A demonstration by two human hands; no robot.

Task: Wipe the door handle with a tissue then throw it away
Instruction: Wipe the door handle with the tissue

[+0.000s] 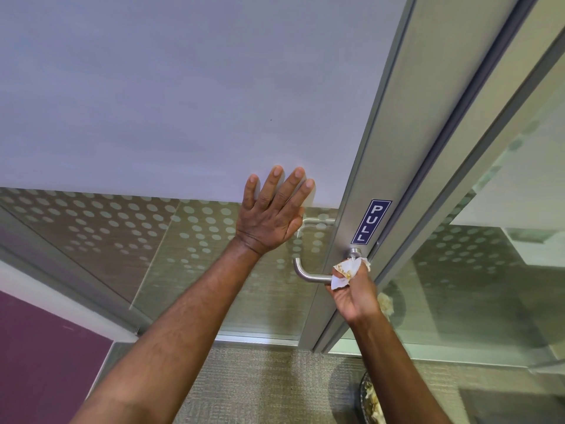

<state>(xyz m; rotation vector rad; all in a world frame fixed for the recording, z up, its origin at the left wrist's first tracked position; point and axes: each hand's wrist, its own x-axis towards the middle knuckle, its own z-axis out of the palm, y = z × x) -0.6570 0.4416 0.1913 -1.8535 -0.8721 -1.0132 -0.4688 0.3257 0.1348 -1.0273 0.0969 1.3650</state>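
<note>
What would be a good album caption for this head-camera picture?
Left hand flat on the glass door, right hand wiping the steel handle with a stained tissue.

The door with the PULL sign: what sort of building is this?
Probably an office. The glass door has frosted dots, a metal frame with a PULL sign, a steel lever handle, and there is carpet underfoot.

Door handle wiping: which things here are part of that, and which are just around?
Part of the job:
door handle
tissue, held on the handle by the right hand
wire bin at the bottom edge, probably for the tissue

Just around:
PULL sign
left hand flat on the door glass
carpet
</note>
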